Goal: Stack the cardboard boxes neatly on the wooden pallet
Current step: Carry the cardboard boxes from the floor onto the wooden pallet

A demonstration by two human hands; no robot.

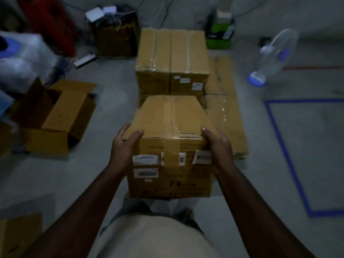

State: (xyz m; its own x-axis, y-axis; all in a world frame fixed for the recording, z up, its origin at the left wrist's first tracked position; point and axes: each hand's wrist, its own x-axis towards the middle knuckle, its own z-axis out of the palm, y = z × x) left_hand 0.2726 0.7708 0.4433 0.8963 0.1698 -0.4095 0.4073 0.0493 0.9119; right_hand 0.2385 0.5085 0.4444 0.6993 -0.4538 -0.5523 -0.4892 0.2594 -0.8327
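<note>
Brown cardboard fills the dim, slightly blurred scene. At far left an open box [55, 116] sits on the grey floor, flaps splayed, well apart from the stack.

The left hand [124, 144] grips the near left top corner of the carried box [171, 146], thumb lying over the top edge and fingers wrapped round the side. The box hangs between the two hands, in front of the person's body and just short of the stack; its label-covered front face turns toward the camera, its taped top tilts away. Whether its bottom edge rests on anything I cannot tell, as the lower part is hidden by its own bulk.

Ahead, two upper boxes [172, 58] stand side by side on a lower layer [225, 116] that spreads to the right. The pallet itself is not visible beneath them.

The right hand [217, 146] clasps the opposite near corner the same way, thumb on top, fingers down the side.

Judging by its size and the two-handed hold, the box is probably moderately heavy. The walls look stiff and the seam is taped shut, so it should keep its shape, though smooth tape and labels could slip under the palms. A hold high on the corners gives steering but little support; hands lower on the sides or under the base would carry it more safely.

At far right stand a white fan [273, 56] and blue tape [286, 155] marking the floor.
</note>
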